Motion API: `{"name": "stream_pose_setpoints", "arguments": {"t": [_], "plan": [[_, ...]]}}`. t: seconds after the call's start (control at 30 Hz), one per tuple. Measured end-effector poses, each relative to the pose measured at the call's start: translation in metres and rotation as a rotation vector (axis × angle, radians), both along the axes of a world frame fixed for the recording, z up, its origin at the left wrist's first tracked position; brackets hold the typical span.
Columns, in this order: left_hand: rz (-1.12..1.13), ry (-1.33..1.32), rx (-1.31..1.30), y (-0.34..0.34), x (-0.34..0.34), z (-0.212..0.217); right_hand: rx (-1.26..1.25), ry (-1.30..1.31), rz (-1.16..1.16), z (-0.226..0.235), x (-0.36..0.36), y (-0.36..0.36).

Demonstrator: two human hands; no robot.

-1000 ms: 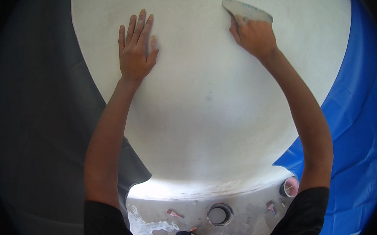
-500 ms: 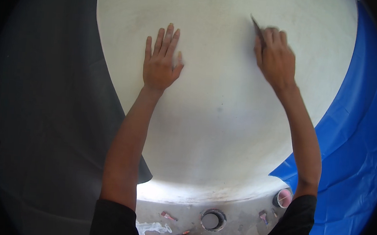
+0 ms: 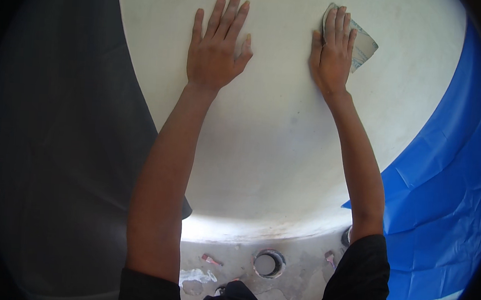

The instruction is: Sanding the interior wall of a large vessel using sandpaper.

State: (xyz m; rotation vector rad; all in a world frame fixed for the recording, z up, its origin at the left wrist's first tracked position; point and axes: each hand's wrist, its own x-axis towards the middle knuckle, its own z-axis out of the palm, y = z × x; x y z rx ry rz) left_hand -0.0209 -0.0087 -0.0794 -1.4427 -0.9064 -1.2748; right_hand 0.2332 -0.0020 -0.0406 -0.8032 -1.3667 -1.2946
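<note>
A broad, smooth white curved surface (image 3: 274,152) spreads out before me. On its left part my left hand (image 3: 216,53) lies flat and open, fingers spread, with nothing in it. To the right, my right hand (image 3: 333,59) holds a sheet of sandpaper (image 3: 365,47) pressed against the surface. Its fingers lie stretched over the sheet, and the thumb stands off to the left. The sheet's grey-green printed back shows to the right of the fingers, with a narrow strip along their left side. What lies under the palm is hidden.
Dark grey sheeting (image 3: 72,166) borders the white surface on the left, blue sheeting (image 3: 436,219) on the right. Down on the grey floor stand a round pot (image 3: 279,258) and a partly hidden container (image 3: 346,236). Two paintbrushes, one left (image 3: 210,259) and one right (image 3: 330,258), lie there.
The sandpaper, earlier seen edge-on and lifted in my bent right hand, now lies flat under its outstretched fingers. Both hands appear higher in the picture, and the view has shifted slightly.
</note>
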Motion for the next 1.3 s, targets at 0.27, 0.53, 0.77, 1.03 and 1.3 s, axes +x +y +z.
{"name": "stream_pose_setpoints", "arguments": {"t": [0.27,0.53,0.77,1.03,1.3], "plan": [[-0.069,0.007,-0.018,0.004,-0.005,-0.005,-0.366,-0.103,0.002,-0.129,-0.016,-0.008],[-0.104,0.002,-0.052,-0.006,0.000,0.001,-0.728,-0.284,0.071,-0.275,0.001,-0.036],[-0.158,-0.015,-0.029,-0.011,0.001,-0.002,-0.385,-0.080,0.324,-0.207,0.024,-0.070],[-0.170,-0.011,0.025,0.013,-0.010,-0.007,-0.205,-0.098,0.066,0.125,-0.007,-0.047],[-0.247,0.007,0.026,0.003,-0.007,-0.007,-0.155,-0.006,0.037,0.106,-0.033,0.000]]}}
